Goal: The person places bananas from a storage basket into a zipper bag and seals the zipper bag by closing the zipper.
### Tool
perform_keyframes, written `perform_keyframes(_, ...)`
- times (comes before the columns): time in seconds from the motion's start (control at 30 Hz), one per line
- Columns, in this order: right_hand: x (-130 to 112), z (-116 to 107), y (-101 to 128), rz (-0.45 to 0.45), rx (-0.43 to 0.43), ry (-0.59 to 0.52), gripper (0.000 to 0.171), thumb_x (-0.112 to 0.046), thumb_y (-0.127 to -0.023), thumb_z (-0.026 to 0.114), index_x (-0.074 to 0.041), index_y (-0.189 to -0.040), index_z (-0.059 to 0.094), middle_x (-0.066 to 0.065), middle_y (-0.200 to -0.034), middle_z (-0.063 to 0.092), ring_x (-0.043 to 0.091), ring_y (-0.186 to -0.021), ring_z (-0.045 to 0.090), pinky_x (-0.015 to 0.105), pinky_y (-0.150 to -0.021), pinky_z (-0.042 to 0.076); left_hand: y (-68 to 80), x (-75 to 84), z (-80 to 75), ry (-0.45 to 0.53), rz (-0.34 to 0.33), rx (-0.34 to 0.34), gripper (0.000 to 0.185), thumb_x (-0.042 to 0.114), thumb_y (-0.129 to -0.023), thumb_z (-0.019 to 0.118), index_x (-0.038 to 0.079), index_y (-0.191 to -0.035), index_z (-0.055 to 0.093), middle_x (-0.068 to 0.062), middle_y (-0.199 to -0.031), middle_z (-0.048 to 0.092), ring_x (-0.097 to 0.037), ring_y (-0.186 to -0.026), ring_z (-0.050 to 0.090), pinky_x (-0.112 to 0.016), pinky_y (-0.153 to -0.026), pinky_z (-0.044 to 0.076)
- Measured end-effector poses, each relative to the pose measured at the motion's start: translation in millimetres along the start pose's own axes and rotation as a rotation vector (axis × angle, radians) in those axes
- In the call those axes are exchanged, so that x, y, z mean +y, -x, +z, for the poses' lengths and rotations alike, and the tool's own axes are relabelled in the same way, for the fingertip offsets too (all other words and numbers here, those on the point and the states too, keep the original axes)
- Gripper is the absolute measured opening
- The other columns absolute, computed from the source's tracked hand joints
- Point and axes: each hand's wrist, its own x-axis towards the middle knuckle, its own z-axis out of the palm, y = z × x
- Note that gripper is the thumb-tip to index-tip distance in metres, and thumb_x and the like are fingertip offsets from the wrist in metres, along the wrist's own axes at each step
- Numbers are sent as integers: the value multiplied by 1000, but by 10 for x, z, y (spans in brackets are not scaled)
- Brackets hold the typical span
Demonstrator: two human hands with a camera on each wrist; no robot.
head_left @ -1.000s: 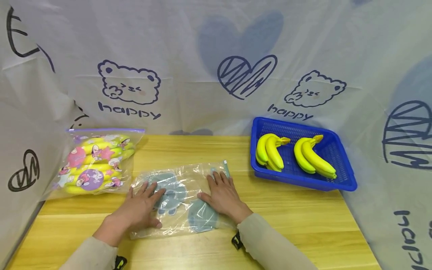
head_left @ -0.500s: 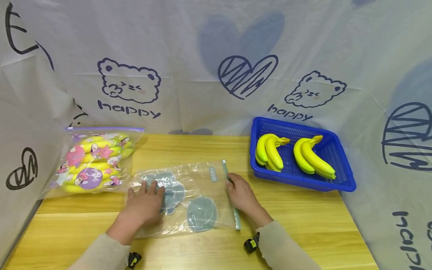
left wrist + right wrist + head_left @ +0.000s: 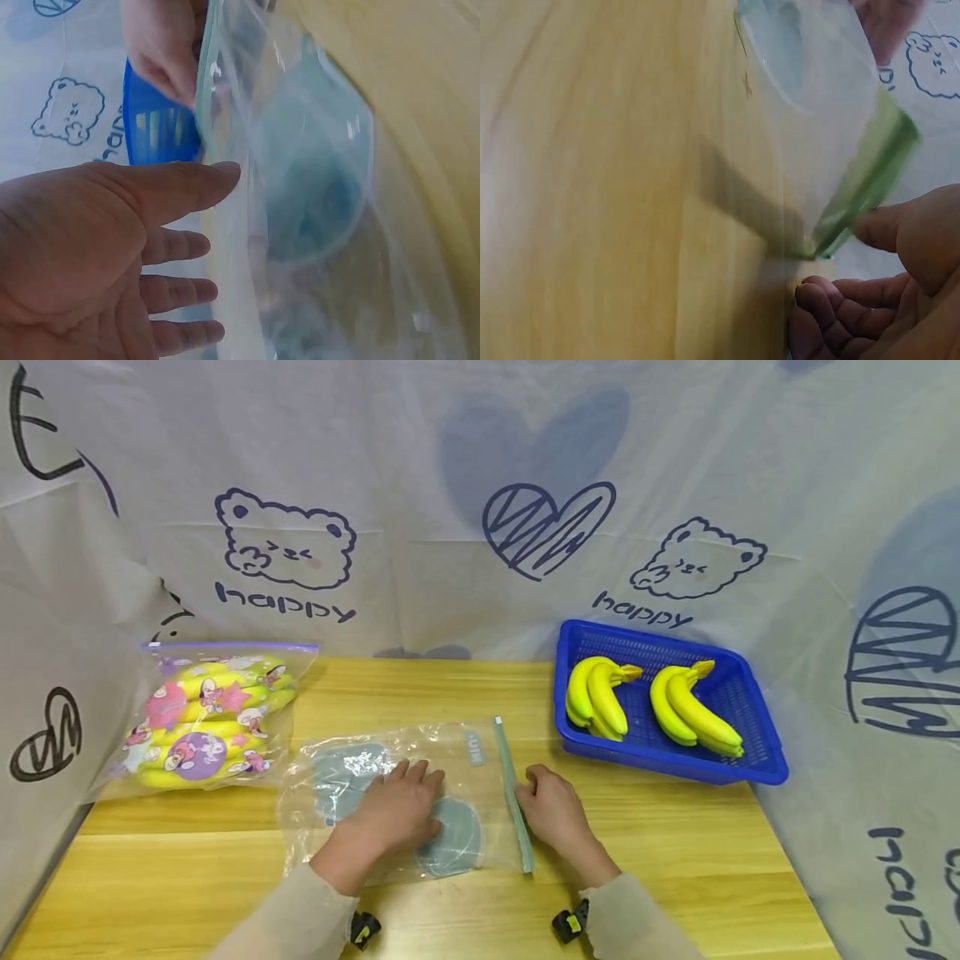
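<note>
The left hand [image 3: 397, 806] is lying flat, fingers straight, on the plastic bag [image 3: 352, 777]; the right hand [image 3: 551, 810], fingers curled, is touching its zip strip [image 3: 512, 793], running away from the person

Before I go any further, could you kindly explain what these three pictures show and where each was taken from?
There is no machine here: a person works with two bare hands, wearing three cameras. The wide picture comes from a camera on the head, looking down at a wooden table. The other two come from cameras on the wrists, each very close to its own hand.

The left hand rests flat on a clear zip bag printed with grey-blue shapes. The right hand sits at the bag's green zip strip, fingertips touching it; the right wrist view shows the thumb beside the strip's end, but a firm pinch cannot be confirmed.

At the far left lies a cartoon-printed bag of bananas. At the right, a blue basket holds two banana bunches.
</note>
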Motion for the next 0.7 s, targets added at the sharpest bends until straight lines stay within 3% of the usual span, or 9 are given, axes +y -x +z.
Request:
perform_keyframes(0.27, -165, 126, 42, 29, 4, -3, 58, -38, -100, 69, 5, -137, 60, 6, -93, 74, 25, -90, 71, 51, -87, 57, -106, 109, 129, 64, 3, -26, 69, 28, -93, 78, 2, -151, 51, -29, -160, 44, -56, -148, 38, -69, -114, 39)
perform_keyframes(0.43, -253, 182, 54, -5, 75, -18, 52, -25, -94, 75, 4, -135, 60, -1, -82, 74, 21, -81, 72, 51, -87, 56, -123, 100, 158, 71, -5, -18, 61, 21, -95, 71, 1, -150, 53, -28, -157, 47, -54, -146, 42, -65, -116, 39)
perform_keyframes(0.57, -347, 186, 75, -52, 128, -18, 44, -14, -89, 72, 3, -130, 64, -4, -78, 71, 18, -76, 69, 52, -89, 54, -158, 119, 162, 87, -17, 102, 46, 21, -99, 63, 2, -141, 62, -22, -142, 63, -46, -130, 60, -60, -105, 51)
perform_keyframes(0.7, -475, 139, 113, -85, 152, -18, 33, -13, -87, 70, -1, -118, 71, -4, -78, 69, 16, -72, 65, 49, -84, 55, -210, 170, 118, 136, -38, 258, 37, 33, -106, 60, 5, -124, 73, -16, -116, 76, -37, -104, 73, -53, -85, 59)
